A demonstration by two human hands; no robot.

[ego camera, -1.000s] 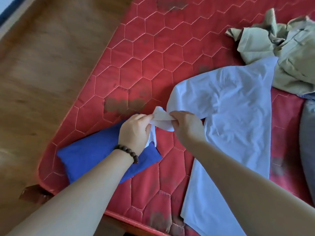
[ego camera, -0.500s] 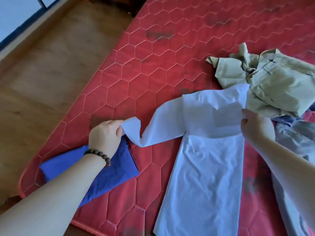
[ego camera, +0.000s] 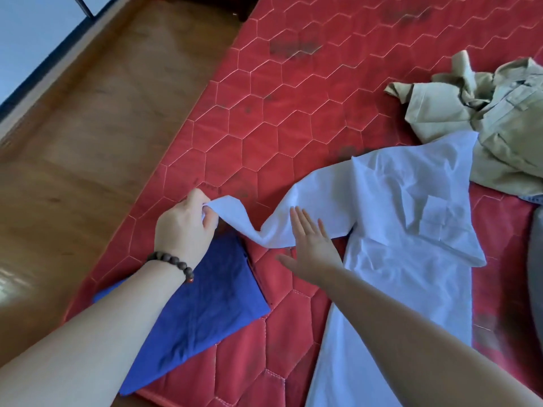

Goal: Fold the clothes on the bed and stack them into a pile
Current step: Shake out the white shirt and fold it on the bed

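Note:
A white long-sleeved shirt lies spread on the red quilted mattress, its left sleeve stretched out toward the bed's corner. My left hand pinches the cuff end of that sleeve, just above a folded blue garment at the mattress corner. My right hand lies flat with straight fingers on the sleeve near the shoulder. A crumpled khaki garment sits at the far right, touching the shirt's upper edge.
The wooden floor runs along the left of the bed. A grey cloth shows at the right edge. A window or glass door is at top left. The far part of the mattress carries no clothes.
My right hand let go of the shirt's right shoulder and came across to the left sleeve, now flat on it. My left hand still holds the cuff.

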